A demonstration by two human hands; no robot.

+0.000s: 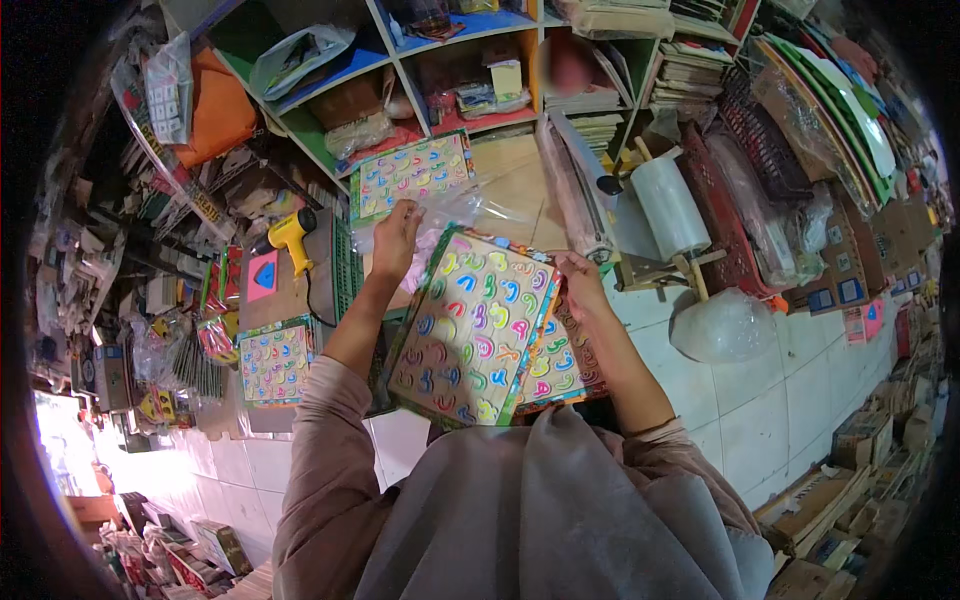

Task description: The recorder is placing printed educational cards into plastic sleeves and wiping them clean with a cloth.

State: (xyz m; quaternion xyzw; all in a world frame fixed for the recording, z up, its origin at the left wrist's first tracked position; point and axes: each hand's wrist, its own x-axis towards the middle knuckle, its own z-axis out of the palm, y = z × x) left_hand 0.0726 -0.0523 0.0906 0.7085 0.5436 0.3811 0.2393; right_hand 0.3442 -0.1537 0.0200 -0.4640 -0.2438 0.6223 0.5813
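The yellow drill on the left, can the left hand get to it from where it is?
Probably yes. The yellow drill lies uncovered, with nothing between it and the left hand. But that hand is busy in a clear plastic bag over the letter puzzle board, so it would have to let go first.

Soft, even daylight fills my view, bright enough to read colours clearly. The strongest light comes from my lower left, where a patch (65, 440) is blown out to white. The clear plastic bag (470, 205) near my left hand (395, 240) catches glare. Shadows are faint. A black rim rings the picture, shelf edges (400, 60) bend, and one shelf spot is blurred.
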